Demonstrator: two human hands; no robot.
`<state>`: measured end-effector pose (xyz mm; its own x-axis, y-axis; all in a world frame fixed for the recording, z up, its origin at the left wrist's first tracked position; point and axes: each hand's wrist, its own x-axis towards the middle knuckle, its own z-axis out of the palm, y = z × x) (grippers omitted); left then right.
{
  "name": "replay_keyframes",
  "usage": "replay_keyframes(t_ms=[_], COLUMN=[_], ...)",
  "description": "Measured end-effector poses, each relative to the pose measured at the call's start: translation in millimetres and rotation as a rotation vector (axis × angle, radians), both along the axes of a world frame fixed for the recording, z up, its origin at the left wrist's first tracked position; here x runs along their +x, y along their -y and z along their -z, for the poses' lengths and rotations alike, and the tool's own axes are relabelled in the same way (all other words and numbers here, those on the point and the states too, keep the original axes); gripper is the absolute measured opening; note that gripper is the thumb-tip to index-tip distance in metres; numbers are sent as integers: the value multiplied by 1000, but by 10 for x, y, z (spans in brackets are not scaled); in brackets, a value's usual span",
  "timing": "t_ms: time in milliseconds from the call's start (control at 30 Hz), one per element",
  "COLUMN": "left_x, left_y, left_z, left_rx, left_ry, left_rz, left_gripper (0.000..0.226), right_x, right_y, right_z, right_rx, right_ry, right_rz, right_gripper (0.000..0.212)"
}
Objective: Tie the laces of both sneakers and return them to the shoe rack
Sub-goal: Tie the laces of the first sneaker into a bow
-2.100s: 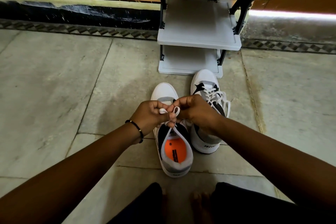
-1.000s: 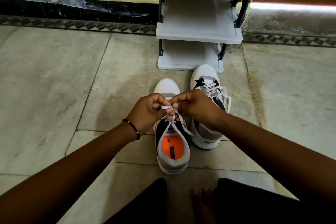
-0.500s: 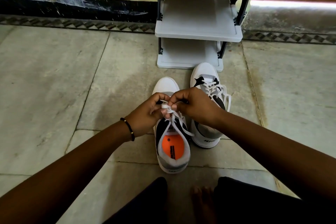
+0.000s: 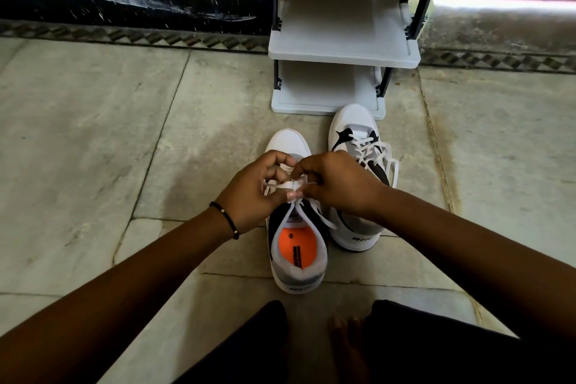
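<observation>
Two white, grey and black sneakers stand on the stone floor, toes toward the rack. The near sneaker (image 4: 297,262) has an orange insole. Above its tongue, my left hand (image 4: 252,193) and my right hand (image 4: 336,184) pinch its white laces (image 4: 288,185), which form a knot with loops between my fingers. One lace end trails over the shoe's right side. The far sneaker (image 4: 358,224) sits just to the right, its laces lying loose over its side. The grey shoe rack (image 4: 343,54) stands right behind the shoes, shelves bare.
My bare feet (image 4: 346,343) and dark trouser legs are at the bottom edge. A dark wall base with a patterned border (image 4: 124,36) runs behind the rack. Floor tiles stretch to the left and right of the shoes.
My hands have drawn slightly apart, pulling the lace into a tighter knot with a strand stretched to the left. The view has shifted slightly; the shoes stay where they were.
</observation>
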<state>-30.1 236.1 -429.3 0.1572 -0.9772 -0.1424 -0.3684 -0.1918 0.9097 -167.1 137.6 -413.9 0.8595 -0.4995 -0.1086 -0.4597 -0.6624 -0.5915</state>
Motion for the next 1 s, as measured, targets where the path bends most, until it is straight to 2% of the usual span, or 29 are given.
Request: replay_keyframes(t_ms=[100,167,233,333,400,567,667,733,867,1000], left_x=[-14,-21,-27,-6,27,7,5,15,1,35], left_y=[-32,-46,-53,-31,-7,33,18,-1,-14,-35], left_z=[-18,3,37,46,45,-5,-11,-11,-86,-117], left_rx=[-104,-109,-75,27,105,203,239,222,140,91], left_ry=[259,403,437,226,146,-63,-206,-228,-79,309], left_rz=[-20,-1,-19,-110,-92,35,-15,-57,-57,-54], left_gripper=[30,28,27,27,27,29,24,21,13,12], right_x=[-7,-17,-21,-22,-17,-6,-6,-28,-143,-240], right_y=[-28,-68,-115,-188,-211,-254,-278,-283,-263,-275], right_z=[41,48,42,19,0,-9,-10,-31,-133,-190], right_rx=[-14,-61,-152,-257,-271,-270,-235,-213,-322,-323], right_ry=[-8,7,0,-1,11,41,19,-13,-88,-89], right_rz=[64,99,100,75,80,82,66,51,-33,-20], right_gripper=[10,13,20,30,31,26,21,20,27,26])
